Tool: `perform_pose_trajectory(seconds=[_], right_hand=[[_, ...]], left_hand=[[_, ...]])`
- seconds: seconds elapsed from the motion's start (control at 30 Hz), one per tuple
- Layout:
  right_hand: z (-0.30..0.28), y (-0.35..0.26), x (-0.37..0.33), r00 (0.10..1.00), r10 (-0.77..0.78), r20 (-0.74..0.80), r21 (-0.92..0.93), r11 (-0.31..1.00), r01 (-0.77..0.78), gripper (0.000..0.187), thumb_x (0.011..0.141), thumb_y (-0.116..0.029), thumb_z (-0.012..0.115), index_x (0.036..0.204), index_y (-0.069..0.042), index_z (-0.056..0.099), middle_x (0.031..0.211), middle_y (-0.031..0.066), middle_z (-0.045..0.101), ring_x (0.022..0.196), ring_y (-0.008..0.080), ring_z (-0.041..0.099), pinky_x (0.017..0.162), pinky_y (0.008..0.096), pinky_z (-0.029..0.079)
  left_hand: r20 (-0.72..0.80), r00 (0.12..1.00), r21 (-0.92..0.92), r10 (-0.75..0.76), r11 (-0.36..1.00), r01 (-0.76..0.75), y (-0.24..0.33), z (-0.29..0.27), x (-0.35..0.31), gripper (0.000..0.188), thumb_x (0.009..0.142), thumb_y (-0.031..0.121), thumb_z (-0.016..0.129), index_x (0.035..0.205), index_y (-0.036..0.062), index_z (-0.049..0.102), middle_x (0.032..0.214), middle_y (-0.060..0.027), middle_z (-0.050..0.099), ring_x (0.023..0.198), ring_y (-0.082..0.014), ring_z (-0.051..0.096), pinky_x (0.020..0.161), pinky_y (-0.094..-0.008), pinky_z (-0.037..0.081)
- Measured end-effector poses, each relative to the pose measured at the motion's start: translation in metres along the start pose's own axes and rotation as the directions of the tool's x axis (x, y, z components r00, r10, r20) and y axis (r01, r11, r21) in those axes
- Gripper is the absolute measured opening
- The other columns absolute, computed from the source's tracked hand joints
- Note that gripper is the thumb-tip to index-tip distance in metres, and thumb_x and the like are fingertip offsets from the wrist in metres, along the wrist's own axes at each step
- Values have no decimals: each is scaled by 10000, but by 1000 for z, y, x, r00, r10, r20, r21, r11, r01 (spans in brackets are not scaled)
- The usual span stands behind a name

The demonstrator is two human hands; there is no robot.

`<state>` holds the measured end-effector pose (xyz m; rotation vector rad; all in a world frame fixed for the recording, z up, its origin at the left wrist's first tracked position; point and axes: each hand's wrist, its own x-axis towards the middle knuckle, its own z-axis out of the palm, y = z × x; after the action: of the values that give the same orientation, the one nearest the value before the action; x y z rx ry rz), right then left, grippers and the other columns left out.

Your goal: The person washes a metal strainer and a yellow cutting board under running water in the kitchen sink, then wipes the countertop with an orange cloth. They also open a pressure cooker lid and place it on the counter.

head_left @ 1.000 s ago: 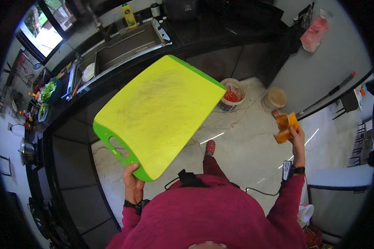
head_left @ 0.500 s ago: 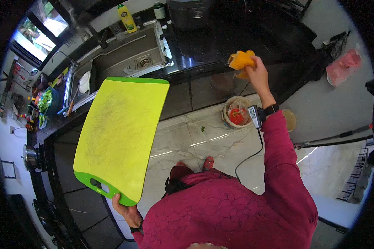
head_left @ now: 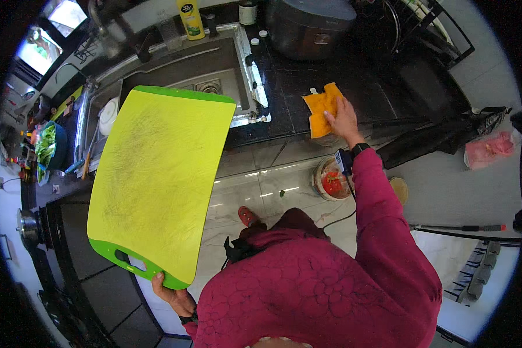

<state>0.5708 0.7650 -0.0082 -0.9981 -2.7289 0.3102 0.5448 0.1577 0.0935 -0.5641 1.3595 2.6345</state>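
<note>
My left hand (head_left: 171, 294) grips a large yellow-green cutting board (head_left: 156, 180) at its green lower edge, by the corner near the handle slot. The board is tilted up in front of me, its face marked with dark scratches, and it hides part of the sink and counter front. On the right, my right hand (head_left: 344, 123) is on an orange cloth (head_left: 322, 111) at the front edge of the black counter (head_left: 284, 93). Its thumb lies over the cloth and the other fingers run along the cloth's right side.
Behind the board is a steel sink (head_left: 238, 64), with a yellow bottle (head_left: 191, 20) at its back. A dark boxy appliance (head_left: 310, 29) stands on the counter. Below it, a bucket (head_left: 318, 180) with red scraps sits on the floor. A bowl of greens (head_left: 55, 145) is far left.
My right hand has brought the orange cloth from above the counter's edge down onto the counter, where it spreads wider. The board has shifted slightly left. I have stepped nearer the counter.
</note>
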Motion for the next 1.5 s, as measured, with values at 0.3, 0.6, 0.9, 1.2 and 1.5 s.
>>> perform_pose_trajectory(seconds=[0.3, 0.6, 0.9, 1.2, 1.5], right_hand=[[41, -1, 99, 984, -117, 136, -168, 976, 140, 794, 874, -561, 372, 1389, 27, 236, 1463, 224, 164, 1367, 361, 95, 1099, 456, 52], [54, -57, 156, 844, -429, 322, -33, 886, 463, 826, 843, -565, 419, 1374, 46, 250, 1436, 268, 179, 1360, 406, 65, 1084, 511, 11], [86, -129, 210, 697, -697, 168, 159, 717, 679, 827, 822, -582, 455, 1380, 1, 276, 1450, 224, 191, 1360, 362, 108, 1098, 471, 58], [96, -123, 211, 627, -738, 251, 154, 670, 727, 722, 862, -492, 439, 1410, -64, 247, 1468, 205, 159, 1374, 347, 83, 1100, 468, 57], [34, -116, 51, 491, -814, 309, 245, 567, 786, 920, 755, -571, 575, 1379, 24, 253, 1455, 237, 151, 1367, 373, 78, 1096, 491, 46]], left_hand=[[-132, 986, 111, 106, 990, -91, -35, 39, 20, 584, 731, 131, 562, 1286, 29, 410, 1192, -154, 519, 1066, -291, 525, 887, -425, 466], [-295, 932, 87, 212, 977, -195, -93, 124, -18, 468, 784, 171, 572, 1201, -11, 464, 1141, -157, 549, 1049, -253, 530, 893, -397, 451], [-377, 917, -144, 130, 970, -197, -119, 178, -29, 474, 758, 159, 558, 1188, -26, 481, 1123, -154, 566, 1008, -278, 563, 853, -403, 481], [-329, 923, -151, 199, 954, -260, -125, 145, -49, 526, 723, 111, 562, 1214, -46, 455, 1132, -174, 570, 1001, -298, 579, 866, -418, 482], [-346, 906, -135, 244, 943, -305, -101, 82, -45, 516, 721, 118, 575, 1201, -42, 470, 1099, -159, 587, 984, -294, 588, 861, -398, 487]])
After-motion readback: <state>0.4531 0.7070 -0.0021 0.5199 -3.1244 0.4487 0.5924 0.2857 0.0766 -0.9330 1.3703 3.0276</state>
